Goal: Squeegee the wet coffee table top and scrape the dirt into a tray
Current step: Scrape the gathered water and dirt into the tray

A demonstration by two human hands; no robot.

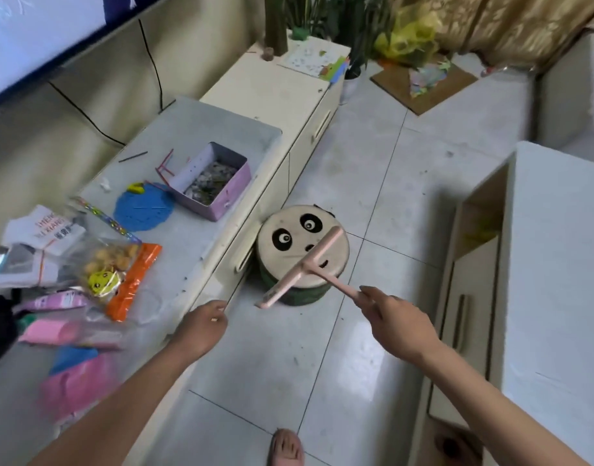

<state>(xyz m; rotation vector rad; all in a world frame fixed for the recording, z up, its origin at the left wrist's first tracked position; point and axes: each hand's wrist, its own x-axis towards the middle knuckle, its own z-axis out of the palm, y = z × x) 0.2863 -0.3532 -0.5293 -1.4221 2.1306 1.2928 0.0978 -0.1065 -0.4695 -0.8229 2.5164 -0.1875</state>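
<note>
Tiled floor (373, 183), squeegee (302, 268) handle hidden in right hand (400, 322)

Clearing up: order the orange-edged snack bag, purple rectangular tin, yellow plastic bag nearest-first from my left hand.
1. Orange-edged snack bag, left of the left hand.
2. Purple rectangular tin, farther ahead.
3. Yellow plastic bag, far background.

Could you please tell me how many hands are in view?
2. The left hand is by the near edge of the table; the right hand holds the squeegee handle, near the panda stool. None seems hidden.
</note>
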